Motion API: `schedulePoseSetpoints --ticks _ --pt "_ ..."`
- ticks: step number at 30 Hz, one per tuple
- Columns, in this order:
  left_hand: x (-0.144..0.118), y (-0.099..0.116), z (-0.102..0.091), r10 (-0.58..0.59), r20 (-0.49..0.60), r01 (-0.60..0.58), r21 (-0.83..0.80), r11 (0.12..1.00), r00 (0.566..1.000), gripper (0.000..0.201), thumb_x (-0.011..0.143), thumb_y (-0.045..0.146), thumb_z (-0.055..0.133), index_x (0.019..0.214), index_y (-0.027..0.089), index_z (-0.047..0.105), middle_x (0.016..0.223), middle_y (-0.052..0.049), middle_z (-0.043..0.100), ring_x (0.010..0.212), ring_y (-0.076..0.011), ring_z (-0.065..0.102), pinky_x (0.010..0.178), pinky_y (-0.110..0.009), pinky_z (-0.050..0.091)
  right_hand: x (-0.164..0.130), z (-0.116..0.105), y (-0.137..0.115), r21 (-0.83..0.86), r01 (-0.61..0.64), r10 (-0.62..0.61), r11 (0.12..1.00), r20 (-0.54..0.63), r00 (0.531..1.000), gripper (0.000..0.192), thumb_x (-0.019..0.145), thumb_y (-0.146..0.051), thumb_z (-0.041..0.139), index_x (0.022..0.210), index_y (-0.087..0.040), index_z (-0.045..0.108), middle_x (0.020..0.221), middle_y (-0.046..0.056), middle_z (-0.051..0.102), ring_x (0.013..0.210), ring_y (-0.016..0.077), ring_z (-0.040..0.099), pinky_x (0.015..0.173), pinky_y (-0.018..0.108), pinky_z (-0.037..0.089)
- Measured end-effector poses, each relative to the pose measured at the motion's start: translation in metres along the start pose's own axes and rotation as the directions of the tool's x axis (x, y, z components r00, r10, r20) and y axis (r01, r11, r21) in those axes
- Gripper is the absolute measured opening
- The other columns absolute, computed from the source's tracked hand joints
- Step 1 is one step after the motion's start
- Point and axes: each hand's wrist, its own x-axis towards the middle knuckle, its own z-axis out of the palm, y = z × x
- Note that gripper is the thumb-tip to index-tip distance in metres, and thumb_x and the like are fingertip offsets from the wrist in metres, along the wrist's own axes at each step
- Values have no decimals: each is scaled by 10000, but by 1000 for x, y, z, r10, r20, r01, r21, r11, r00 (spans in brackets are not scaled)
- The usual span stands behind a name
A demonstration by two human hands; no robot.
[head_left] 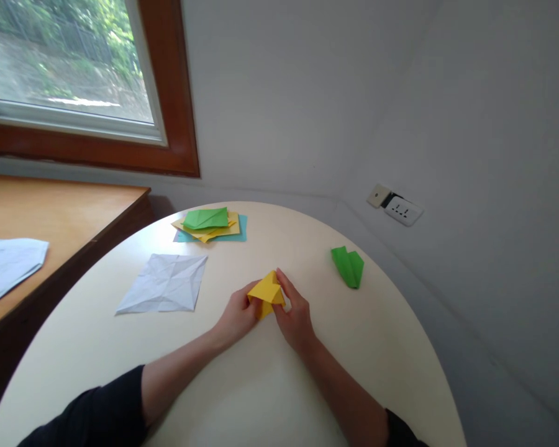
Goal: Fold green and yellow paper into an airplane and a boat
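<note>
A partly folded piece of yellow origami paper (266, 289) is held between both hands over the middle of the round table. My left hand (240, 315) grips its left side, thumb tucked against the paper and the other fingers mostly hidden behind it. On the right side, my right hand (295, 315) pinches the paper between thumb and fingers. Its top rises to a peak, with creased flaps hanging below. To the right lies a folded green paper (348, 267), apart from my hands. A creased white paper sheet (165, 284) lies flat to the left.
Toward the back of the white round table (233, 397) sits a stack of coloured papers (235, 226) with a green folded piece (205, 218) on top. A wooden desk (74, 202) with papers (9, 264) stands at left. A wall socket (403, 211) is at right.
</note>
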Motion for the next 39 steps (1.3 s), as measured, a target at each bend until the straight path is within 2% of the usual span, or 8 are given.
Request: schedulePoseSetpoints --ticks 2,5,10,21,28,31,34,39 --pt "-4 3 1 60 16 -60 29 998 998 373 733 197 525 1095 174 615 1005 -68 679 918 -206 607 791 -274 475 -1 -1 1 33 -34 34 999 3 999 535 787 -157 512 1316 -205 441 1254 57 575 1117 202 571 939 305 487" --pt "-7 8 1 103 32 -106 108 988 994 394 722 170 546 1113 185 594 1040 -61 673 903 -198 618 773 -264 473 -2 -3 -2 59 -71 70 996 25 997 548 787 -197 547 1323 -196 433 1234 74 589 1082 208 595 897 291 512" --pt "-10 12 0 44 59 -52 146 988 997 439 693 174 574 1131 184 553 903 -37 707 777 -185 640 666 -241 467 -2 -9 -8 71 -43 38 997 66 997 526 806 -245 551 1318 -207 439 1181 77 625 1038 204 619 851 280 530" --pt "-12 15 -1 60 44 -68 210 975 997 393 675 166 588 1066 201 555 809 -12 694 677 -167 616 592 -220 434 -3 -4 -4 -40 82 -83 996 -38 996 334 821 -238 537 1150 -235 591 1033 65 690 916 207 650 793 347 537" --pt "-12 13 -2 53 26 -57 169 984 998 380 672 157 590 1048 195 558 747 0 690 637 -157 612 564 -211 428 -3 -5 -11 -17 10 -10 1000 -37 999 309 806 -281 561 1102 -210 615 940 67 705 810 199 657 740 315 537" --pt "-12 13 -1 66 26 -69 180 981 997 384 681 161 581 1063 196 567 809 -12 697 693 -168 623 605 -222 441 -3 -5 -11 0 -16 16 1000 -37 999 321 804 -287 560 1112 -209 610 946 60 705 817 194 658 729 303 540" --pt "-13 14 0 74 62 -86 206 975 995 432 691 165 572 1121 203 555 908 -35 695 777 -191 630 664 -241 450 -3 -5 -9 3 -29 29 1000 -70 997 329 801 -266 559 1123 -217 607 992 52 700 885 199 652 772 312 535" --pt "-16 13 0 64 168 -111 287 951 984 525 719 155 537 1237 197 461 919 -62 689 761 -205 639 660 -266 454 -2 -8 -8 3 -15 16 1000 -92 996 320 786 -250 584 1102 -215 619 1029 56 691 925 207 644 803 336 525"
